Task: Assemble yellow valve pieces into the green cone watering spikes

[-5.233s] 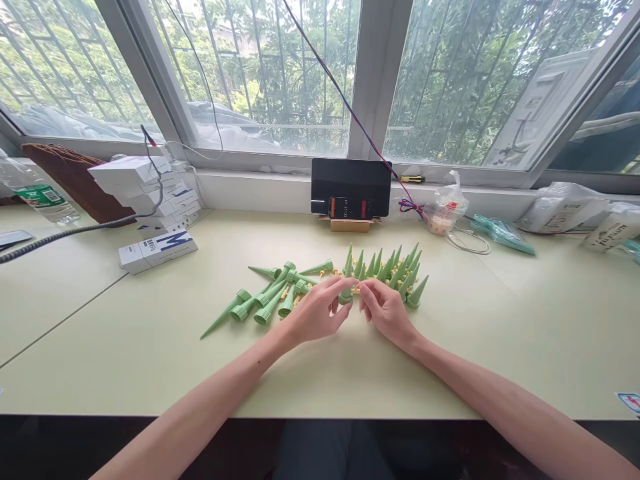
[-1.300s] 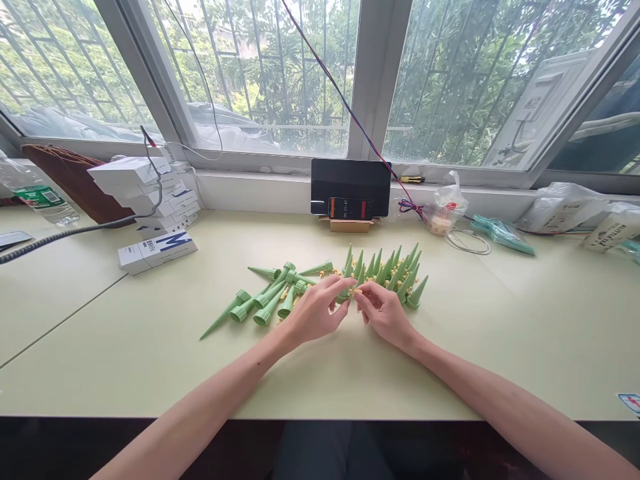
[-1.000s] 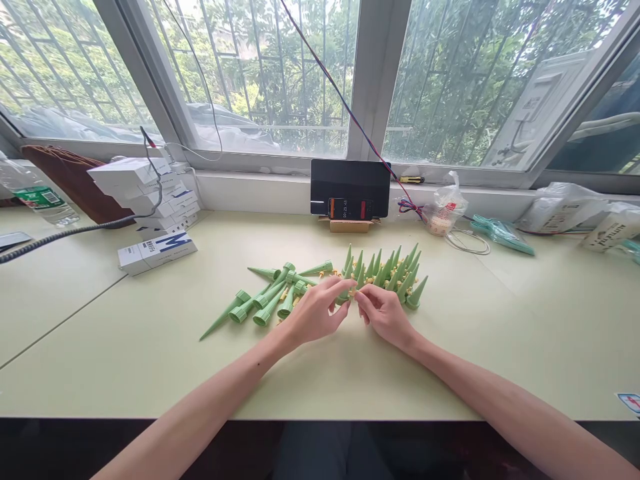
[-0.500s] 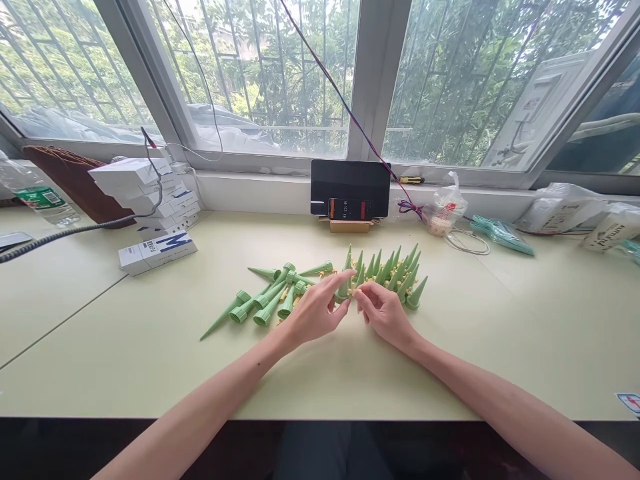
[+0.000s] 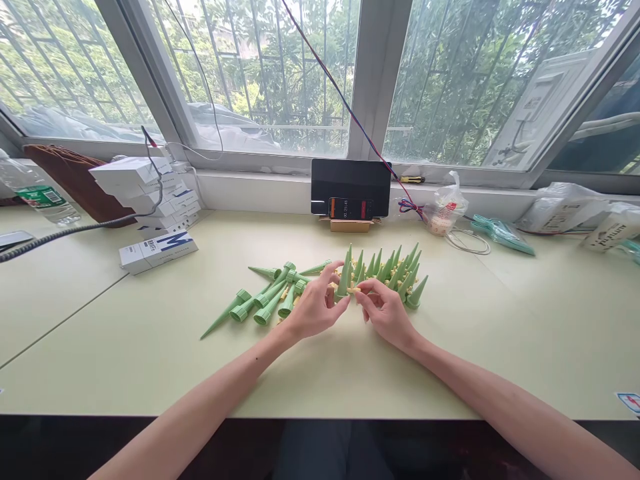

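My left hand [image 5: 316, 308] pinches the base of a green cone-shaped plastic spike [image 5: 345, 275] that points upward. My right hand [image 5: 384, 311] meets it from the right, its fingertips closed on a small yellow part [image 5: 354, 290] at the spike's base. Directly behind stands a cluster of upright green spikes [image 5: 395, 273] with yellow bits at their bases. To the left, a heap of green spikes lying flat [image 5: 267, 298] spreads across the pale green table [image 5: 150, 333].
A dark tablet [image 5: 351, 188] with a phone [image 5: 350, 209] on a small stand sits by the window sill. White boxes [image 5: 150, 200] are stacked at the back left, a water bottle [image 5: 37, 195] far left. Plastic bags [image 5: 575, 213] and cables lie at the back right.
The spike in my left hand has tipped up and stands taller than half a second ago. Both hands stay at the same spot on the table.
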Tool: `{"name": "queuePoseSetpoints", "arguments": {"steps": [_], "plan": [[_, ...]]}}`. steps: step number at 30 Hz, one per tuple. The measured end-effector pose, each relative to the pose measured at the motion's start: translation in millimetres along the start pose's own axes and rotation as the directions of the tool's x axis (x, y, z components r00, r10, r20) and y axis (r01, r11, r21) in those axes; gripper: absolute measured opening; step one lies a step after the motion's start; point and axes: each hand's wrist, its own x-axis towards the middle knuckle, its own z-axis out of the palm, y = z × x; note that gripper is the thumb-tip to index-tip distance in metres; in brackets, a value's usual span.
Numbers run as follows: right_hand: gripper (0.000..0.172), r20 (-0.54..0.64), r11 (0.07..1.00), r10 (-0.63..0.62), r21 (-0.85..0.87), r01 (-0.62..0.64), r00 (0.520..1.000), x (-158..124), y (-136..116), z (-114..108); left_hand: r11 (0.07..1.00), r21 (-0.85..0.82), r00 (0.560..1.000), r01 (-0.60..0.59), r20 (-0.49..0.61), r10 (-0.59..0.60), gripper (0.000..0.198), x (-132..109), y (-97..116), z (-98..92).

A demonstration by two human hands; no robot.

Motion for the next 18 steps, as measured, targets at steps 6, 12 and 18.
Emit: {"name": "queuePoseSetpoints", "arguments": {"steps": [6, 12, 18], "plan": [[0.026, 0.017, 1.000, 0.011, -0.008, -0.011, 1.000, 0, -1, 0, 0.967, -0.200, 0.987, 0.158, 0.069, -0.147, 0.032, 3, 8, -7.6], [0.027, 0.059, 1.000, 0.018, -0.013, -0.017, 0.998, 0, -2, 0, 0.922, -0.274, 0.960, 0.272, 0.140, -0.241, 0.027, 5, 18, -13.2], [0.028, 0.092, 1.000, 0.017, -0.018, -0.016, 0.996, 0, -2, -1, 0.924, -0.261, 0.955, 0.279, 0.175, -0.239, 0.026, 4, 19, -15.6]]}}
